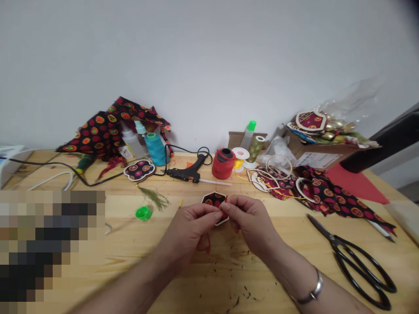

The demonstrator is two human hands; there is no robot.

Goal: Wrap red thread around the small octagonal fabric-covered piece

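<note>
My left hand [191,229] and my right hand [250,220] meet over the middle of the wooden table [131,279]. Both pinch a small fabric-covered ornament [214,201], black with red and orange circles, edged in white. A red thread [204,244] loops down under my left hand. The fingers of both hands are closed. A silver bangle [314,290] sits on my right wrist.
Black scissors [356,261] lie at the right. Behind are a glue gun [188,172], a red spool [223,163], a teal spool [155,148], glue bottles [131,141], patterned fabric [104,126], wooden rings [278,168], a cardboard box [327,152], a green cap [143,213] and a finished ornament [139,170].
</note>
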